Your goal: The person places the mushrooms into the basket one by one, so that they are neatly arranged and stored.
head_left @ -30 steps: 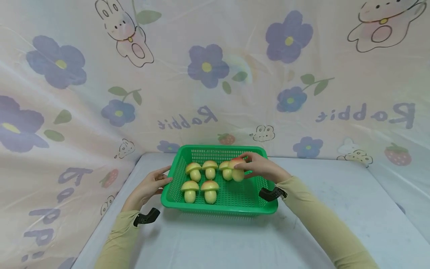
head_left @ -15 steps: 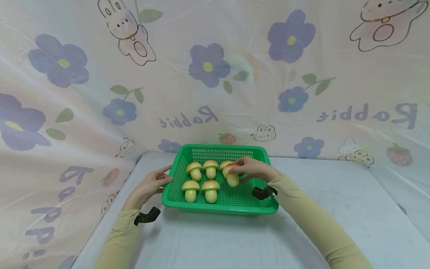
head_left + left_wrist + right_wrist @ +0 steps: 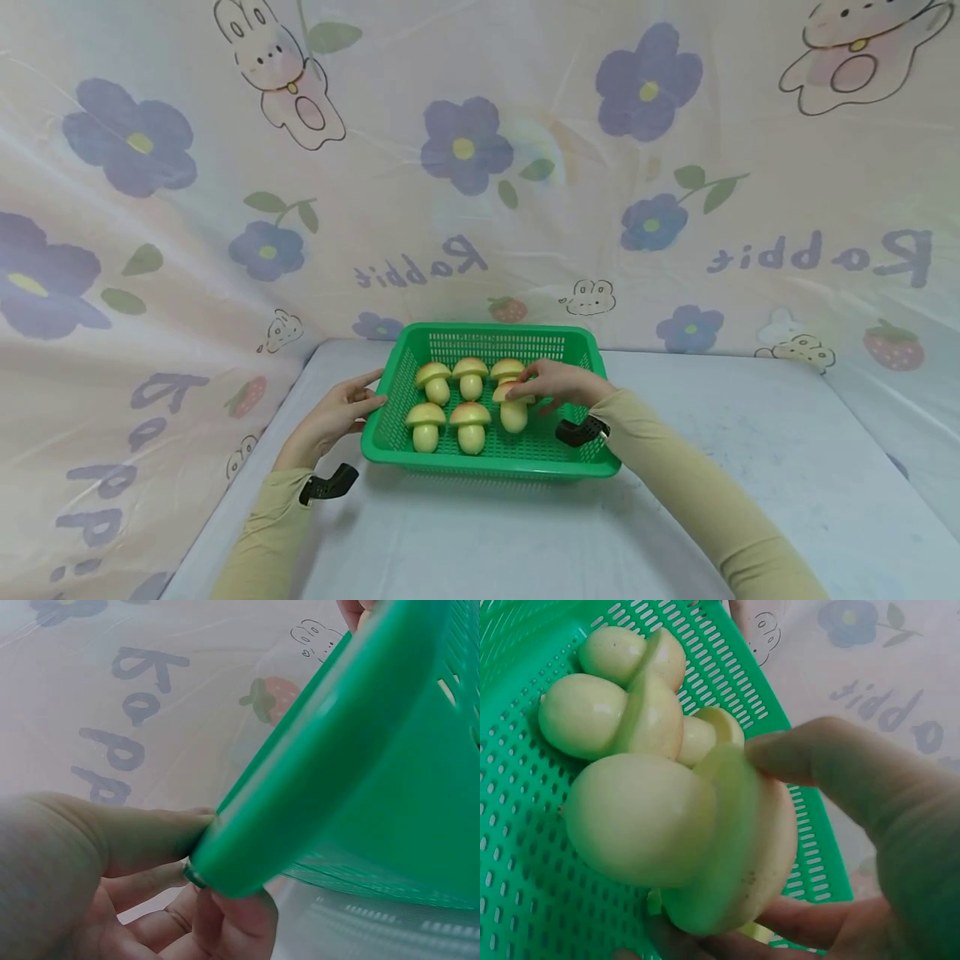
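A green plastic basket point(image 3: 480, 468) holds yellow toy mushrooms with reddish cap tops. My right hand point(image 3: 564, 383) grips one toy mushroom point(image 3: 513, 417) by its cap, low over the basket's right half, stem toward me. In the right wrist view, thumb and fingers span the cap of that mushroom point(image 3: 641, 817). Two mushrooms, one of them the front middle mushroom point(image 3: 471, 429), lie in the front row to its left. Behind it, the back right mushroom point(image 3: 507, 369) is partly covered. My left hand point(image 3: 333, 417) holds the basket's left rim point(image 3: 300, 787), thumb above and fingers below.
The basket stands on a white-covered table point(image 3: 735, 450), near a printed cloth backdrop point(image 3: 540, 208) behind. More of this cloth hangs at the left. A black wrist camera point(image 3: 582, 432) on the right wrist overlaps the basket's right side.
My right hand has carried the mushroom left and toward me, from beside the back right mushroom to a spot in front of it. The left hand stays on the rim.
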